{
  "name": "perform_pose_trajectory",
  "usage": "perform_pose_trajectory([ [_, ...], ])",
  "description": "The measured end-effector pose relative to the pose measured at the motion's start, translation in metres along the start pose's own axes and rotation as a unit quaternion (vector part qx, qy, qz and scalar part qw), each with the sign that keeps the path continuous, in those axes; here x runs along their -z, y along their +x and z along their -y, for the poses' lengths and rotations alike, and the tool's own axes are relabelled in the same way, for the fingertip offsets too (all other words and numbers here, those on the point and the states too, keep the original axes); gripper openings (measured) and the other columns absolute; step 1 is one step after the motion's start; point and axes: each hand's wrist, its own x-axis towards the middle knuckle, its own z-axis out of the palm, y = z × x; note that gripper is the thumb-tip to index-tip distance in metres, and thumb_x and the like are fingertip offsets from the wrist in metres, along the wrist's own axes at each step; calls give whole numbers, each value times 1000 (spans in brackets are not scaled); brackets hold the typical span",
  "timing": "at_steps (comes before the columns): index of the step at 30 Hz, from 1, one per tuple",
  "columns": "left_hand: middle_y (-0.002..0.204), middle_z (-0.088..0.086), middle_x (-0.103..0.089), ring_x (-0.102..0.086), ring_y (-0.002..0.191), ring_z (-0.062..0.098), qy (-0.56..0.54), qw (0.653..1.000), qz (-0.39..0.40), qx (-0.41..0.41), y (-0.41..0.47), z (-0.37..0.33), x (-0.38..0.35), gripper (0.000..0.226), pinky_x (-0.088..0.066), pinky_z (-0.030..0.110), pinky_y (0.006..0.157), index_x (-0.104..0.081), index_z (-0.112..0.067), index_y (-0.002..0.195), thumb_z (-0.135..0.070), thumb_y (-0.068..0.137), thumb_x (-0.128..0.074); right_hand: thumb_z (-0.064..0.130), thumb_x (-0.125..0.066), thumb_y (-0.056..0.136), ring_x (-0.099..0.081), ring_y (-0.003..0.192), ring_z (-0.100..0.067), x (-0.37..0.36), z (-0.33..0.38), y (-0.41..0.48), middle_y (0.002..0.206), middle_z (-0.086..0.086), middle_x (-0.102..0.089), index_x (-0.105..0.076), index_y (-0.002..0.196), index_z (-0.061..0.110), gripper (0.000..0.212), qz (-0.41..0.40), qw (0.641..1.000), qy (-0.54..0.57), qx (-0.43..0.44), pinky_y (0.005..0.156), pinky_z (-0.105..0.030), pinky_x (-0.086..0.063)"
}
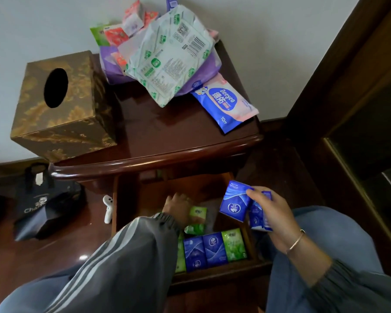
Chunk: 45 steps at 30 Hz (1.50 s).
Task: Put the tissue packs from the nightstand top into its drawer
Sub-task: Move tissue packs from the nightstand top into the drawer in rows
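Two glossy, rectangular blue packs (235,204) are sitting gripped in the right hand (274,219) at lower right; the left hand (178,206) is reaching into the wooden drawer (224,268) onto a green pack (199,213), grasp unclear.

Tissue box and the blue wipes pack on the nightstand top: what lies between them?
In the head view, mostly bare nightstand top; the white-and-green pack pokes its lower corner in from behind.
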Motion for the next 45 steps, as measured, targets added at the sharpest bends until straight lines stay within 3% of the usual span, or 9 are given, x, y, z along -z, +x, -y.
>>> perform_pose_trajectory([
  [9, 146, 2, -48, -46, 131, 21, -24, 991, 56, -118, 9, 10, -1, 58, -38, 35, 105, -38, -26, 145, -44, 93, -54, 23, -66, 85, -70, 85, -19, -1, -6, 2, 92, -4, -73, -64, 97, 20, 13, 11, 999, -44, -4, 61, -27, -53],
  [20, 129, 10, -56, -53, 118, 31, 87, 980, 60, -169, 5, 13, 1, 63, -42, 41, 91, -35, -24, 143, -57, 91, -47, 23, -65, 85, -69, 89, -19, -4, -9, 3, 96, -4, -72, -63, 97, 22, 12, 11, 997, -76, -6, 67, -29, -53],
  [28, 134, 5, -54, -52, 122, 28, 56, 988, 60, -133, 2, 8, 8, 59, -40, 42, 96, -40, -23, 139, -54, 90, -51, 22, -63, 87, -69, 85, -18, -9, -8, 1, 95, -5, -71, -62, 98, 19, 11, 41, 996, -73, -22, 64, -27, -53],
  [30, 141, 1, -49, -47, 128, 26, -70, 994, -1, -84, -6, -1, 12, 58, -36, 39, 102, -40, -24, 142, -52, 92, -51, 21, -62, 88, -69, 82, -18, -12, -7, 0, 94, -7, -72, -61, 100, 16, 13, 53, 996, -69, -33, 59, -25, -52],
  [32, 137, 5, -53, -50, 126, 24, -361, 931, -52, -3, -22, -12, 24, 49, -38, 29, 98, -45, -16, 139, -40, 97, -49, 20, -63, 87, -69, 79, -20, -17, -6, -2, 93, -10, -72, -61, 100, 14, 14, 65, 995, -63, -47, 56, -25, -52],
  [35, 115, 4, -65, -62, 101, 18, -656, 753, 8, 51, -61, -26, 42, 36, -47, 28, 80, -56, -13, 125, -36, 100, -43, 17, -62, 87, -67, 71, -20, -26, -8, -8, 86, -11, -71, -60, 97, 12, 12, 85, 994, -42, -57, 50, -24, -51],
  [39, 88, 0, -66, -66, 65, 3, -681, 731, 30, 34, -114, -34, 43, 10, -51, 18, 60, -58, -19, 103, -19, 99, -49, 28, -61, 88, -66, 72, -24, -47, -21, -17, 90, -16, -69, -59, 95, 12, 17, 105, 991, -35, -72, 56, -27, -52],
  [42, 78, 5, -62, -62, 58, 9, -684, 722, -32, 93, -137, -31, 41, 8, -50, 17, 54, -55, -15, 89, -12, 96, -54, 57, -48, 88, -69, 70, -25, -69, -32, -27, 87, -12, -73, -71, 83, 16, 47, 146, 978, -33, -146, 61, -30, -51],
  [45, 80, 6, -63, -62, 62, 13, -650, 744, -80, 134, -157, -20, 34, 8, -51, 21, 57, -54, -10, 97, -16, 94, -58, 38, -46, 93, -70, 67, -19, -87, -43, -33, 84, -8, -71, -66, 95, 17, 29, 138, 981, 33, -134, 63, -33, -54],
])
